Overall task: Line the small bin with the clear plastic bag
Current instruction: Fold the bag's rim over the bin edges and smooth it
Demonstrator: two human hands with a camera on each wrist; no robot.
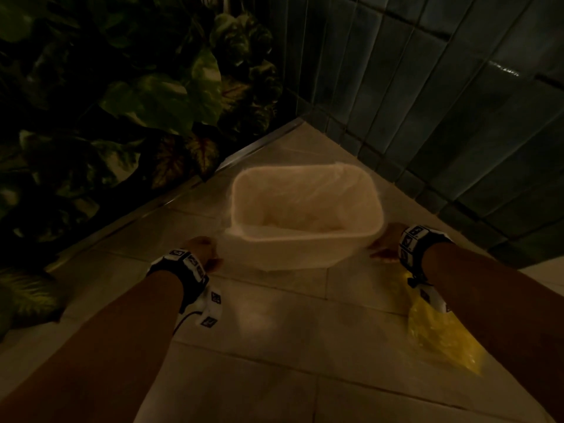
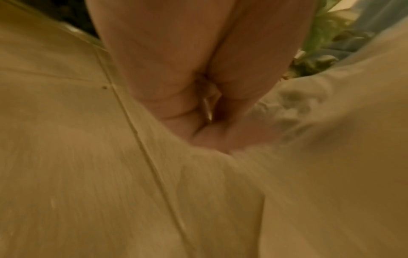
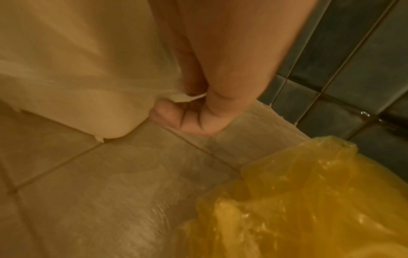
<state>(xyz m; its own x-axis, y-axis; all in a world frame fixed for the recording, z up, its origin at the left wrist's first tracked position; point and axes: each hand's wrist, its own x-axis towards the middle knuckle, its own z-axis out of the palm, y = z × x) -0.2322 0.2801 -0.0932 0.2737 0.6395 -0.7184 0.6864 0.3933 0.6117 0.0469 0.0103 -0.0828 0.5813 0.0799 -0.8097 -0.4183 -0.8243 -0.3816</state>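
Two bare forearms fill the near edge of the head view, each with a marker-covered wrist band, reaching down to a small bin (image 1: 306,227) that stands on the tiled floor (image 1: 274,346) in a corner between a leafy plant (image 1: 122,96) and a dark tiled wall (image 1: 442,102). The left hand (image 1: 204,250) sits at the bin's near-left side, the right hand (image 1: 386,244) at its near-right — about equally close, with the bin's long axis running across between them. The clear plastic bag (image 1: 308,206) already lies inside, its film turned over the rim and hanging down the outside.

From the left wrist, curled fingers (image 2: 167,97) pinch a fold of film, which stretches away toward the bin's side.

From the right wrist, thumb and fingers (image 3: 192,120) are closed on the film's edge just beside the bin's lower corner, low over the floor. A crumpled yellow bag (image 3: 309,200) lies on the floor near that hand.

Judging by this, the bag's skirt is being drawn downward on both sides, so the pull runs straight down from the rim toward each hand.
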